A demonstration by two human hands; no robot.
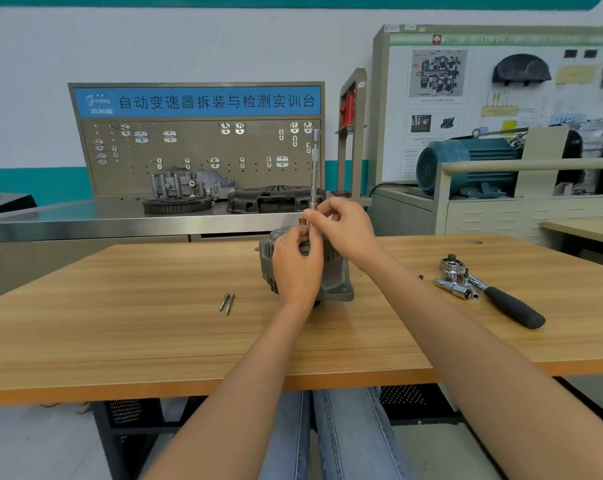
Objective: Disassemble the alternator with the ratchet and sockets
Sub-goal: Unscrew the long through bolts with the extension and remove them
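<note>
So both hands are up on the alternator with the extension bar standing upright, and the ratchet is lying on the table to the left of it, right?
Not quite: the head view shows the ratchet lying to the right of the alternator, not the left. Both hands, left and right, are on the alternator, with the extension bar upright.

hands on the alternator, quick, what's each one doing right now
Left hand: curled on top of the alternator, steadying it.
Right hand: pinching the upright extension bar near its lower end.
</note>
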